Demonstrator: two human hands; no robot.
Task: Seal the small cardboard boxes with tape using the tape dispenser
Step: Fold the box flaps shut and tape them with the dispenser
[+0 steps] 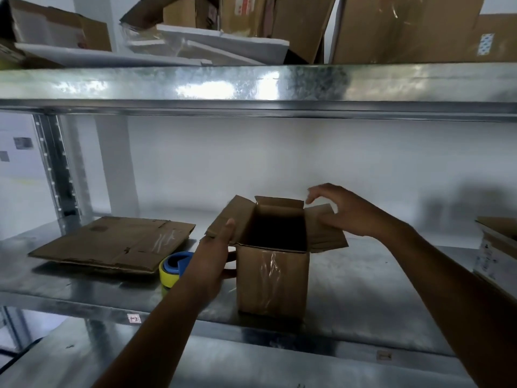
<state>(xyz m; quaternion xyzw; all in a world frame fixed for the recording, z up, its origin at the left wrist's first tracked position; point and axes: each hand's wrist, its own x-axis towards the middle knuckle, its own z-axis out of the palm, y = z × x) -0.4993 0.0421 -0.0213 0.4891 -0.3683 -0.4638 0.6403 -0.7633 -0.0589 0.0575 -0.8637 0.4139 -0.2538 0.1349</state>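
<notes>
A small cardboard box (272,278) stands upright on the metal shelf (377,278), its top flaps spread open and old clear tape on its front. My left hand (215,259) lies against the box's left side, thumb up on the left flap and fingers round the side wall. My right hand (344,211) hovers over the right flap, fingers loosely spread; whether it touches the flap is unclear. A tape dispenser (173,266), yellow with a blue core, sits on the shelf just left of my left wrist, partly hidden by it.
A flattened cardboard sheet (114,243) lies on the shelf to the left. Another box (498,247) pokes in at the right edge. The upper shelf beam (251,88) runs overhead, with large cartons and foam sheets above it. A lower shelf lies below.
</notes>
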